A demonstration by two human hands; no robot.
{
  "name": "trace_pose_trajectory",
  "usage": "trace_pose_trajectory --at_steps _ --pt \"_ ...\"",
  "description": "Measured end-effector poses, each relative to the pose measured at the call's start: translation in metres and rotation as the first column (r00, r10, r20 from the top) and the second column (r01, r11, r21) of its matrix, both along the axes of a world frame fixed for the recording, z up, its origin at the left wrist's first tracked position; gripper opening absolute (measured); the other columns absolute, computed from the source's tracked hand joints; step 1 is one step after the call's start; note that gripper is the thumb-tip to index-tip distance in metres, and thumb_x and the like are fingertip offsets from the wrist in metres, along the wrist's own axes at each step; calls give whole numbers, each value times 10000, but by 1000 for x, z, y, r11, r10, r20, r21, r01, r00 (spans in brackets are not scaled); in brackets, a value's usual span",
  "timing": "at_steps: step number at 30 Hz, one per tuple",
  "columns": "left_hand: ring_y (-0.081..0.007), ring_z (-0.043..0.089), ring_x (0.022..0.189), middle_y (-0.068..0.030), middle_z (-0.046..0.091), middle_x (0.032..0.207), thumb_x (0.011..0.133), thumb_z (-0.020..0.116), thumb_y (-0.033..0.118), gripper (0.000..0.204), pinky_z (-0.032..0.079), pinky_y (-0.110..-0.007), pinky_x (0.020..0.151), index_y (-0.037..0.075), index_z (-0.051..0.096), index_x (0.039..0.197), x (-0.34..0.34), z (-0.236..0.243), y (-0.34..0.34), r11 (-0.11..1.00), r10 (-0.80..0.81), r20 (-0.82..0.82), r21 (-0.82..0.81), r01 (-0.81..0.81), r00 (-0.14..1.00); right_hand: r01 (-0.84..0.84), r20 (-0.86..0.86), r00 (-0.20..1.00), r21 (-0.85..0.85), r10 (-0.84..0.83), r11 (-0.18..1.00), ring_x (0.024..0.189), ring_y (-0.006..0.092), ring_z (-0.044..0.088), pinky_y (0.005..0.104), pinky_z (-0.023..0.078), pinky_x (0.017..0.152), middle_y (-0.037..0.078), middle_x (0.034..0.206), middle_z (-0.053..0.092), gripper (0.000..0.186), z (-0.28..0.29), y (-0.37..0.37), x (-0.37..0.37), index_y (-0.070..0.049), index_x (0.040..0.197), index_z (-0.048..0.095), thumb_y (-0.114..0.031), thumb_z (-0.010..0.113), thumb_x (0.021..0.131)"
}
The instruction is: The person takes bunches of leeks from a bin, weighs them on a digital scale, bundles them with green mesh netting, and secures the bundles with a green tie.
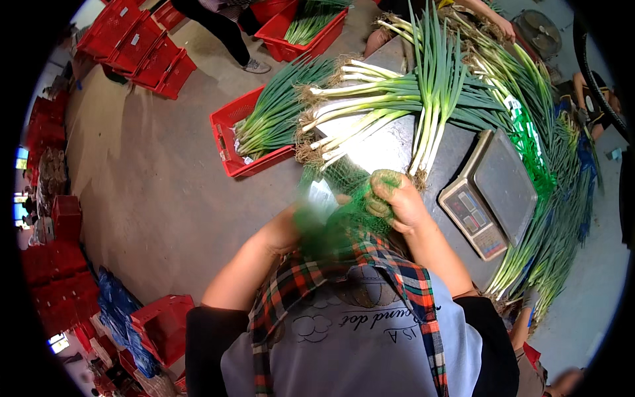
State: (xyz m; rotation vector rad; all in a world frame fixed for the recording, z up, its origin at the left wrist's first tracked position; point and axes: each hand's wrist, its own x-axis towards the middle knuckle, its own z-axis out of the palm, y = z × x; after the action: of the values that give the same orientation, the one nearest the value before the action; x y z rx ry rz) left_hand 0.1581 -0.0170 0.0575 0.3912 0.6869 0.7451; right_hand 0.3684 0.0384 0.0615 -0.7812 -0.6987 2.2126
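In front of my chest, green mesh netting (354, 212) is bunched between my two hands. My right hand (397, 202) is closed in a fist on the netting, with strands of it over the fingers. On the other side, my left hand (286, 228) is partly covered by blurred mesh, and its fingers cannot be made out. A white label (322, 198) shows blurred beside it. Just beyond the netting, green onions (370, 99) lie on the table, roots toward the left. Another bunch (433, 112) lies across them, roots toward me.
A grey scale (493, 192) stands right of my right hand. Along the right side lie heaped green onions (562, 192) and green packaging (529, 152). A red crate (228, 142) holding green onions sits left of the table. Stacked red crates (135, 49) and other people are around.
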Motion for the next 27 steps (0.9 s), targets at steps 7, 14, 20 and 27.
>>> trace_pose_trajectory --at_steps 7,14,20,27 --pt "-130 530 736 -69 557 934 811 498 161 297 457 -254 653 6 490 1064 15 -17 11 777 607 -275 404 -484 745 -272 540 835 576 -109 771 601 101 527 258 431 559 30 649 571 166 47 1 17 -19 668 568 -86 718 645" --pt "-178 521 921 -120 552 1075 764 565 144 374 409 -301 813 -4 509 1103 20 18 5 745 -42 -584 522 414 811 -444 609 748 755 -264 483 530 116 445 253 403 512 86 583 475 142 42 1 28 -26 653 517 -33 658 647" --pt "-189 529 772 -121 579 929 680 585 73 372 431 -289 716 -11 535 1039 42 54 5 613 58 -698 589 527 713 -209 358 926 215 122 954 614 92 471 243 409 536 -8 721 519 179 -18 21 32 -37 837 552 -74 660 699" --pt "-245 540 912 -169 548 1005 747 432 168 404 456 -342 766 -49 466 1087 64 60 67 811 219 654 290 -508 724 -662 306 745 228 593 714 857 121 516 237 430 721 61 970 534 500 -8 20 10 -37 1184 435 -55 597 711"
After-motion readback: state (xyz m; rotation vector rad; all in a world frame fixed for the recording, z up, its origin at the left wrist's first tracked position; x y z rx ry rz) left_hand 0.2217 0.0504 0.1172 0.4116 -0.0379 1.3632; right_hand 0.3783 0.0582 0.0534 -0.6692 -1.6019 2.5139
